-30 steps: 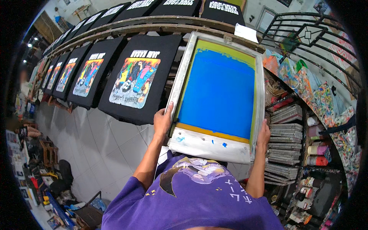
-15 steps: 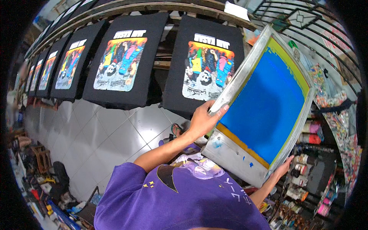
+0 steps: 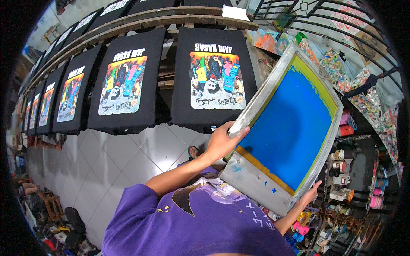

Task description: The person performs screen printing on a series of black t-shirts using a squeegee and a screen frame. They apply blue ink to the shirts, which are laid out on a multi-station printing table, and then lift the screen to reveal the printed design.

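Observation:
Both my hands carry a screen printing frame [image 3: 294, 128], tilted in front of my body at the right. Blue ink covers most of its mesh, with yellow-green and brownish borders and a pale metal-coloured rim. My left hand [image 3: 224, 141] is closed on the frame's left edge, thumb on top. My right hand [image 3: 308, 195] grips the lower right edge, its fingers partly hidden behind the frame. Just left of the frame lies a black T-shirt [image 3: 181, 77] with a colourful printed picture, stretched on a board. The frame overlaps none of that picture.
More printed black shirts [image 3: 128, 47] line up leftward along a wooden rack [image 3: 141, 19], with another row behind. Ink jars [image 3: 339, 166] crowd a shelf at right. A black metal grille [image 3: 316, 13] stands at the far right. Clutter [image 3: 53, 205] lies lower left on the tiled floor [image 3: 115, 158].
The view has shifted, so the shirts appear lower and further left. The frame stays in both hands, now slightly left and lower in the picture and clear of the nearest shirt's print.

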`<state>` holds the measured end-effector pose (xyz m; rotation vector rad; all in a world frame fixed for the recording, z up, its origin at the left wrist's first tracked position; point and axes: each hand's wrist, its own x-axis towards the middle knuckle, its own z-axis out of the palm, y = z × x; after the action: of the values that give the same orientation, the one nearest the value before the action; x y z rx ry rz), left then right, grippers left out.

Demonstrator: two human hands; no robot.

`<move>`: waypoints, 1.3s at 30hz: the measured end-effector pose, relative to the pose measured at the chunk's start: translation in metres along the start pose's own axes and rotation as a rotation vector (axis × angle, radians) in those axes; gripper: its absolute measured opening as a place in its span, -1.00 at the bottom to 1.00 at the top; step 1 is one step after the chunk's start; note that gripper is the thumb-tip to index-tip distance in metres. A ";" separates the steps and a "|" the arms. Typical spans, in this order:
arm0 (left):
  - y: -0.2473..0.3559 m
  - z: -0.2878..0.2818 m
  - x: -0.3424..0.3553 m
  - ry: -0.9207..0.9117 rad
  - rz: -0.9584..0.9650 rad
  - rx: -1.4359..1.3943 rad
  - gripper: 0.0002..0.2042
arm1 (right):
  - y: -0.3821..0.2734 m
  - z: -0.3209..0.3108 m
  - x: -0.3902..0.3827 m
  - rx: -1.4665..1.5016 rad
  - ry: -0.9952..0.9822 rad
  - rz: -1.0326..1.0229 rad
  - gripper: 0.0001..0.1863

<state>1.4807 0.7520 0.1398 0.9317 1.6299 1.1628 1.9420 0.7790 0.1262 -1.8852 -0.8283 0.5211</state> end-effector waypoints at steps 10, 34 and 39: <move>-0.035 -0.037 -0.114 0.184 0.060 0.070 -0.37 | 0.036 -0.024 -0.061 0.149 -0.115 -0.044 -0.16; -0.168 -0.262 -0.462 1.072 -0.072 0.051 -0.62 | -0.017 0.045 -0.381 0.177 -0.723 -0.402 -0.51; -0.237 -0.344 -0.593 1.366 -0.117 0.117 -0.53 | -0.035 0.072 -0.541 0.204 -1.020 -0.424 -0.51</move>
<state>1.3222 0.0457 0.1069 -0.0545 2.7452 1.7708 1.5175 0.4348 0.1268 -1.1232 -1.6939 1.2624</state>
